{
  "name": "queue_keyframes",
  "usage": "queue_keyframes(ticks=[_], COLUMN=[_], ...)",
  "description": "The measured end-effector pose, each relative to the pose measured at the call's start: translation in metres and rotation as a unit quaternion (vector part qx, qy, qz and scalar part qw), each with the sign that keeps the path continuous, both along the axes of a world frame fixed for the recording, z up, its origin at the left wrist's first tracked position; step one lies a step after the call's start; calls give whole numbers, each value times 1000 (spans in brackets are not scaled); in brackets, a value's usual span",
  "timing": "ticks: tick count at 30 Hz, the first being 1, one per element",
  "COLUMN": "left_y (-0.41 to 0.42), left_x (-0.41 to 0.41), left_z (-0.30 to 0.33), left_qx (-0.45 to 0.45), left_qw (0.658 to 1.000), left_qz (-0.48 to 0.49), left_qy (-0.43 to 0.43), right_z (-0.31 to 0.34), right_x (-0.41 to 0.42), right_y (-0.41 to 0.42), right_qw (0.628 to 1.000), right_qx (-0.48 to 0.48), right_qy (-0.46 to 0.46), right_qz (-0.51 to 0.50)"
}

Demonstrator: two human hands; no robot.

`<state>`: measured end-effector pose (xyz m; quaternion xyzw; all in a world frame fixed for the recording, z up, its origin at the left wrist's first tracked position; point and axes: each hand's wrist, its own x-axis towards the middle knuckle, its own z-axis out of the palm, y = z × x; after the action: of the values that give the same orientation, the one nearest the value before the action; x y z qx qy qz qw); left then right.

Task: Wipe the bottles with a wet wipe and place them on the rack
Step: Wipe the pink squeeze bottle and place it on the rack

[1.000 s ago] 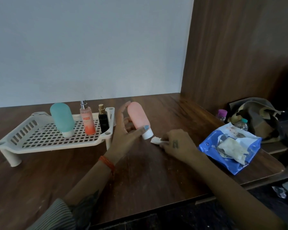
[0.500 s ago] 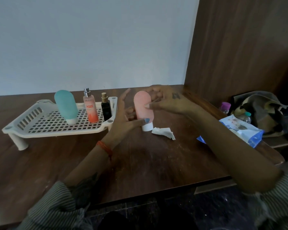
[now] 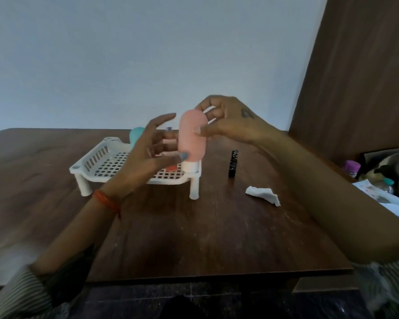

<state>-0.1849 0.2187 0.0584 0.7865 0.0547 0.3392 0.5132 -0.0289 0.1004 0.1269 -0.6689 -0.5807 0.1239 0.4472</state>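
My right hand (image 3: pixel 226 122) grips the rounded upper end of a pink bottle (image 3: pixel 191 137), thumb in front and fingers behind. The bottle hangs upright, its white cap down, just above the right front corner of the white slatted rack (image 3: pixel 95 162). My left hand (image 3: pixel 151 148) is spread with straight fingers beside the bottle, its thumb touching near the cap. Behind that hand, a teal bottle (image 3: pixel 136 134) and the tip of a spray bottle (image 3: pixel 168 128) show on the rack. A crumpled wet wipe (image 3: pixel 263 195) lies on the table.
A slim black bottle (image 3: pixel 233 163) stands on the brown table (image 3: pixel 217 238), right of the rack. A blue wipe pack (image 3: pixel 392 201), a bag (image 3: pixel 387 164) and a small purple-capped bottle (image 3: pixel 352 166) sit at the right edge. A wooden panel rises on the right.
My right hand left the wipe on the table, took the pink bottle by its top and lifted it off the table toward the rack. My left hand stayed open beside it.
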Motion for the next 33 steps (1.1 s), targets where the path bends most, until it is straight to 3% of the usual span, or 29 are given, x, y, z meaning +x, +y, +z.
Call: queue_keyframes(ticks=[8,13,26,33], left_y=[78,107,129,129], left_x=[-40,-36,-35,-30], left_z=[9,-22,-46,-45], left_qx=[-7,-72,-36,-47], left_qw=[975,956,938,937], left_qz=[187,257,327,329], left_qy=[-120,-118,-105,-103], right_z=[31,30,-22,-31], right_x=[-32,-45,-49,-46], right_y=[71,122,200,199], right_qw=[992,987,973,966], right_qx=[115,149,12,-53], right_qy=[33,-54,-225,-248], right_qz=[28,-7,48,55])
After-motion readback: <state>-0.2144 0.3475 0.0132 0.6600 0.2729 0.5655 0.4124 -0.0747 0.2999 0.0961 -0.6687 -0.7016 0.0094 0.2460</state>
